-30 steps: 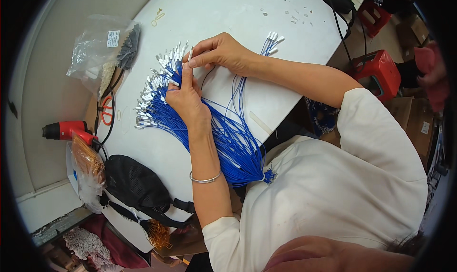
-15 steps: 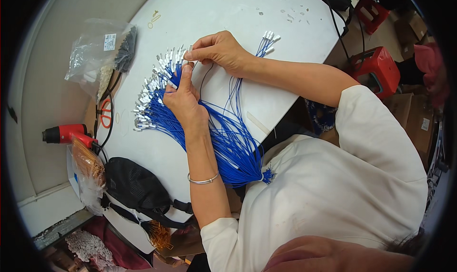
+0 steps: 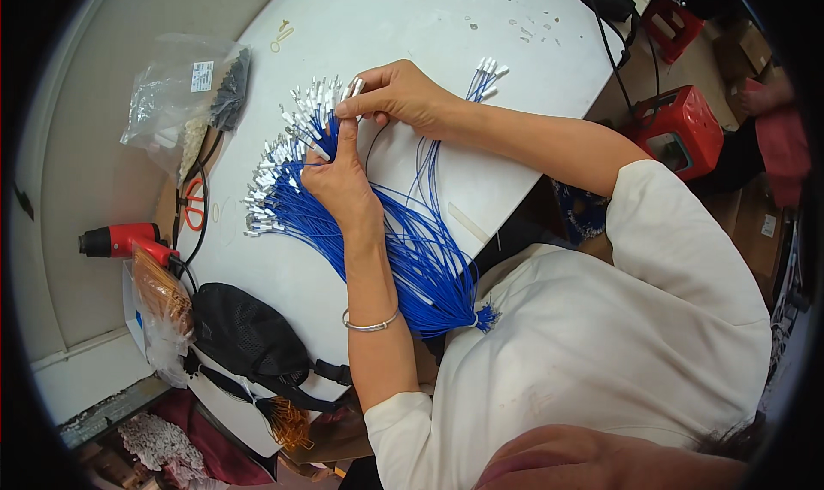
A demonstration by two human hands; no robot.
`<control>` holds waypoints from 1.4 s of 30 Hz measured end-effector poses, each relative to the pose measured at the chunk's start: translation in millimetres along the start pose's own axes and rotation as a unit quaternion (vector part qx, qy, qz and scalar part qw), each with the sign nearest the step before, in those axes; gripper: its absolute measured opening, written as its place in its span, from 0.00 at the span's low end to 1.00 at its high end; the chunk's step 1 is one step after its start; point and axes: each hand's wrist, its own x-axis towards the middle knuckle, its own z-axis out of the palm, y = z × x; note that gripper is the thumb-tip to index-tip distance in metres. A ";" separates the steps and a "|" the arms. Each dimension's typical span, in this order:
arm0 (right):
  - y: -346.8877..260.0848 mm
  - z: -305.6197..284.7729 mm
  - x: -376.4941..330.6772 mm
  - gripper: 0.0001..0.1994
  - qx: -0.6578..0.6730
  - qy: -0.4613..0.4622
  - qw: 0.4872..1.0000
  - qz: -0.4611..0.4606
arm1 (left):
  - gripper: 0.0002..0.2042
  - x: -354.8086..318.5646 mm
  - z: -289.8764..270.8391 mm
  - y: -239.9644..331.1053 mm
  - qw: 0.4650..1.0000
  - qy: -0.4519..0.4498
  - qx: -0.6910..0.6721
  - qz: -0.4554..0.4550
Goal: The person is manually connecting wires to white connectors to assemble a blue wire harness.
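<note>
Directly under left hand (image 3: 339, 177): fanned blue wires (image 3: 403, 250).

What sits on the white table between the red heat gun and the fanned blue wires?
In the head view, orange-handled scissors and a black cable lie between the red heat gun and the blue wires.

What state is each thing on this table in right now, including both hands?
left hand: resting on the fanned wires, fingers pinched at one tip
right hand: pinching a white tip
blue wires: bundled at one end, fanned out at the other
small wire group: lying apart
clear plastic bag: crumpled, lying flat
red heat gun: lying on its side, unheld
black pouch: lying at the table edge
</note>
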 end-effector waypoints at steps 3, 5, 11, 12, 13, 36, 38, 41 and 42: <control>6.5 -0.4 2.6 0.06 0.031 0.021 0.999 -0.018 | 0.09 -1.8 7.3 10.9 0.998 0.018 -0.042 -0.051; 7.8 -0.4 3.6 0.06 0.041 0.028 0.998 -0.023 | 0.09 -1.8 8.3 12.2 0.996 0.024 -0.055 -0.068; 8.4 1.4 4.5 0.06 0.039 0.045 0.997 -0.044 | 0.09 0.0 5.9 8.9 0.996 0.043 -0.036 -0.062; 9.5 1.3 5.1 0.06 0.039 0.047 0.997 -0.049 | 0.09 0.6 6.2 7.2 0.997 0.045 -0.038 -0.056; 10.3 1.1 5.7 0.06 0.038 0.048 0.997 -0.053 | 0.09 1.2 6.6 5.9 0.997 0.046 -0.041 -0.049; 9.0 -6.7 5.0 0.07 0.101 0.045 0.993 -0.041 | 0.08 -0.6 6.8 4.5 0.996 0.033 -0.069 -0.039; 7.5 -5.9 4.3 0.07 0.119 0.044 0.991 -0.031 | 0.08 -1.4 7.8 5.0 0.996 0.033 -0.071 -0.037; 2.3 -3.5 1.3 0.07 0.085 0.034 0.995 -0.031 | 0.08 -1.7 6.8 3.7 0.997 0.028 -0.060 -0.035; -0.5 -2.5 -0.3 0.06 0.042 0.024 0.998 -0.036 | 0.08 -1.5 6.0 2.4 0.998 0.022 -0.049 -0.033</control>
